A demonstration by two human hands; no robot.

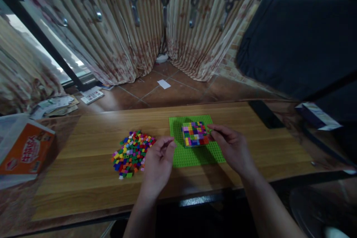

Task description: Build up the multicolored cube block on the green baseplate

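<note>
The multicoloured brick block (195, 134) sits on the green baseplate (184, 159), just left of the right hand (233, 148) and farther off, to the right, from the left hand (159, 161). It looks light and stiff, likely to split at its seams, so opposite side walls seem the best hold. The right hand bends inward, thumb and forefinger nearly meeting at the block's edge; the left curls loosely beside the loose bricks (131, 152). Whether either grips a piece, I cannot tell

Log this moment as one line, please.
left hand: near brick pile; right hand: at right side of brick build; brick build: on green baseplate; grip: unclear
</note>
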